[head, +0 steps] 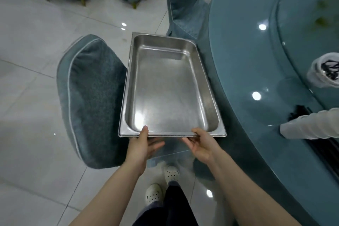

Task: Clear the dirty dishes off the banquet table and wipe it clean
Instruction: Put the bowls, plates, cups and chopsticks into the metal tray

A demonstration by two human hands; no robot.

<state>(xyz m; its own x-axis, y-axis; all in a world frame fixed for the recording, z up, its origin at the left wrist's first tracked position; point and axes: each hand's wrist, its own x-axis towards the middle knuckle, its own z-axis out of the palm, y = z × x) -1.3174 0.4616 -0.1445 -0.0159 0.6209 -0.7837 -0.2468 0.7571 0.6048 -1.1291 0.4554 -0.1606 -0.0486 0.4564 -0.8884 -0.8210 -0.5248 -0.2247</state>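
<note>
A person is standing beside a round banquet table (247,60), carrying an empty steel tray (168,86) out in front at the middle of the view, its near short edge at about 6 o'clock from the tray's centre. The left hand (142,146) is taking that near rim at roughly 7 o'clock, thumb lying on top of the lip and the fingers spread loosely underneath, while the right hand (200,143) is gripping the same rim at roughly 5 o'clock, thumb over the lip and fingers curled beneath. The tray is hanging over the tiled floor (33,46), with a covered chair (91,97) at 9 o'clock of it and the table's glossy blue-green top running along its 3 o'clock side, very close to the long edge; whether they are touching cannot be told. On the table, toward 3 o'clock of the view, a white cup (324,69) and a white rolled cloth or sleeve (311,126) are showing, both blurred, with something dark beside them. The tray is looking rigid and fairly light while bare, but its polished metal is likely to be slippery, and held by one short end alone it is apt to tip forward; once dishes go in, a hold on the two long rims, or a hand under the base, would probably be steadier. The clearing appears to be only starting.
</note>
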